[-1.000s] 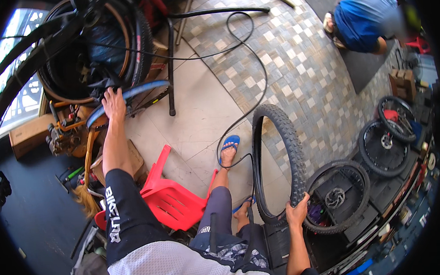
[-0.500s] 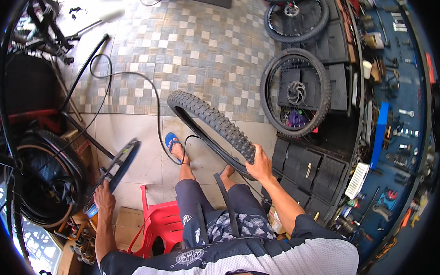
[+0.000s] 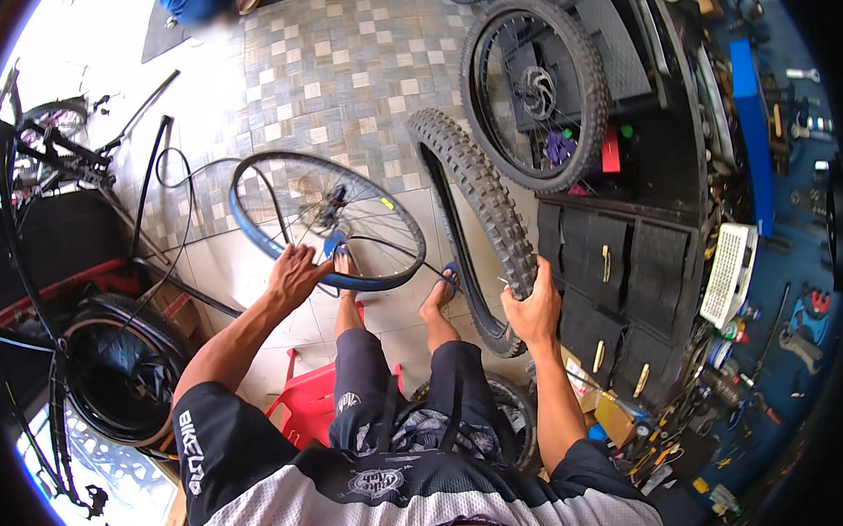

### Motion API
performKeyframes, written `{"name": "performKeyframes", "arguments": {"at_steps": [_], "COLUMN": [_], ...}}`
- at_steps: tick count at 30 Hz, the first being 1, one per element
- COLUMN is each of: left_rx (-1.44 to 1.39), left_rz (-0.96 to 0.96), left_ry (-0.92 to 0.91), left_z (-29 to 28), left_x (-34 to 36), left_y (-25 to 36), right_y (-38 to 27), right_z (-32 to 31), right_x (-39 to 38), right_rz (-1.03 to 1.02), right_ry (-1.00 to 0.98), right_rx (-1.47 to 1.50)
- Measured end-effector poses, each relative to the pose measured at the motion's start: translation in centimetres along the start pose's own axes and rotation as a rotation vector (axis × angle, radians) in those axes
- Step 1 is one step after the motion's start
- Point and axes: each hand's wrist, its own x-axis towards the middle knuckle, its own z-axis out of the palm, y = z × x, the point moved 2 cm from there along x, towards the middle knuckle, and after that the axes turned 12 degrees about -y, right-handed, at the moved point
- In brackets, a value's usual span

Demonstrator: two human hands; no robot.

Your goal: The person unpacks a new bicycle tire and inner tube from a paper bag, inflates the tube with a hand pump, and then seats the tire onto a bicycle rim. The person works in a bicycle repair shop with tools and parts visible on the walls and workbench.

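Observation:
My left hand (image 3: pixel 297 271) is closed on the near left edge of a bare bicycle wheel (image 3: pixel 332 207). It has a dark rim with blue along its side, thin spokes and a black hub, and no tyre on it. The wheel hangs tilted in front of my legs, above the floor. To the right, my right hand (image 3: pixel 534 305) grips the near end of a black knobby tyre (image 3: pixel 479 190). This tyre is off any rim and sags into a long narrow loop that points away from me. Wheel and tyre are apart.
A red plastic chair (image 3: pixel 305 400) stands by my left leg. Another wheel with a knobby tyre (image 3: pixel 534 94) leans against the black cabinet (image 3: pixel 619 254) on the right. Bike frames and stacked tyres (image 3: pixel 116 370) fill the left. A black hose (image 3: pixel 182 217) trails across the floor.
My left hand has brought the wheel from the far left to in front of my legs. The tyre in my right hand has moved right and hangs steeper. The view has shifted.

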Motion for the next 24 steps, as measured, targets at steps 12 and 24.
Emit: {"name": "performKeyframes", "arguments": {"at_steps": [12,24], "left_rx": [0.153,0.109], "left_rz": [0.323,0.335], "left_ry": [-0.005,0.112], "left_z": [-1.3,-2.7], "left_x": [14.8,15.8], "left_y": [4.8,5.7], "right_y": [6.5,8.9], "right_z": [-1.4,4.4], "right_x": [3.2,6.8], "right_rz": [0.115,0.229], "right_ry": [0.192,0.101], "right_rx": [0.107,0.081]}}
